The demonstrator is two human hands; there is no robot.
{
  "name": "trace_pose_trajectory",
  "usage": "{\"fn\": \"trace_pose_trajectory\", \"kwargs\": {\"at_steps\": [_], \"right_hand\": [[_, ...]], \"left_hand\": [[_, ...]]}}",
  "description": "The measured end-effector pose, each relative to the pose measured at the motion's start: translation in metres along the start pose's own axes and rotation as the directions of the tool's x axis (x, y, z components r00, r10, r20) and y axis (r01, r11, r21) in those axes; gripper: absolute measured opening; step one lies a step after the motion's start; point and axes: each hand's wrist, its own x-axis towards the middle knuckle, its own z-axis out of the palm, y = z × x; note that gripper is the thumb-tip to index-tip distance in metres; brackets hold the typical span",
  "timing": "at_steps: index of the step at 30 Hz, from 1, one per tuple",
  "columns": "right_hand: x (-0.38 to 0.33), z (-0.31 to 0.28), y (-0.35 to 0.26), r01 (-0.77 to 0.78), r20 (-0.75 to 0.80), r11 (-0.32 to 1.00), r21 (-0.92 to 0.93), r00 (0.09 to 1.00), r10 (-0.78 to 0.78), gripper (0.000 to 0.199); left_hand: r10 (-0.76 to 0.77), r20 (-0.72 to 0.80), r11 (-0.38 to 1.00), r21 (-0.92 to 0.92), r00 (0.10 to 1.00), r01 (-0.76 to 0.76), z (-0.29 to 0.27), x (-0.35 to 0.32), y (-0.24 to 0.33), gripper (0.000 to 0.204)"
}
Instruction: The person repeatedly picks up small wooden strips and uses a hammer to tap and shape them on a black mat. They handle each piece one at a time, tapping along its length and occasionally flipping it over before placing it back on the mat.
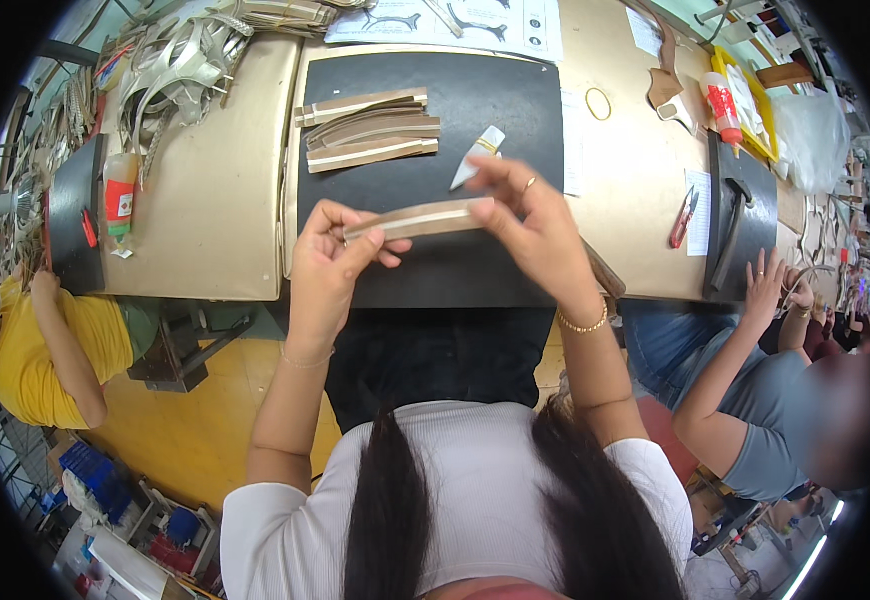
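Note:
A narrow brown strip with a white band along its length is stretched between my hands, over the black mat. My left hand pinches its left end, thumb in front and fingers behind. At the right end, the thumb of my right hand presses on the strip, its index finger bent above; what its other fingers do behind is partly hidden. Similar brown strips lie in a small stack on the mat beyond my left hand. A white pointed tube with a yellow band lies just past my right fingers.
A red-labelled bottle and a tangle of pale straps are at left. Printed sheets lie at the back. At right are red-handled cutters, a hammer and a yellow tray. Co-workers sit on both sides.

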Motion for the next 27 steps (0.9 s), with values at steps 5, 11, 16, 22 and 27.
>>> {"fn": "trace_pose_trajectory", "kwargs": {"at_steps": [5, 11, 16, 22, 27], "right_hand": [[-0.018, 0.014, 0.005, -0.194, 0.035, 0.955, 0.224, 0.981, 0.191, 0.034], [-0.020, 0.025, 0.001, -0.016, 0.051, 1.000, 0.024, 0.999, 0.015, 0.035], [-0.021, 0.022, 0.004, 0.043, -0.094, 0.986, -0.160, 0.994, -0.059, 0.034], [-0.009, -0.007, 0.030, 0.020, -0.221, 0.760, -0.650, 0.952, -0.214, 0.044], [0.000, -0.004, 0.040, 0.051, -0.149, 0.682, -0.730, 0.961, -0.231, 0.036]], "left_hand": [[-0.106, 0.059, 0.958, 0.274, 0.993, 0.085, -0.005, -0.015, 0.009, 0.021], [0.114, 0.284, 0.521, 0.799, 0.952, -0.301, 0.018, -0.007, 0.024, 0.042], [-0.115, 0.196, 0.694, 0.717, 0.974, -0.062, 0.031, 0.015, 0.008, 0.028], [0.159, 0.315, 0.383, 0.854, 0.936, -0.353, 0.030, 0.024, -0.020, 0.016], [0.288, 0.381, 0.138, 0.891, 0.879, -0.432, 0.031, 0.027, -0.028, 0.014]]}}
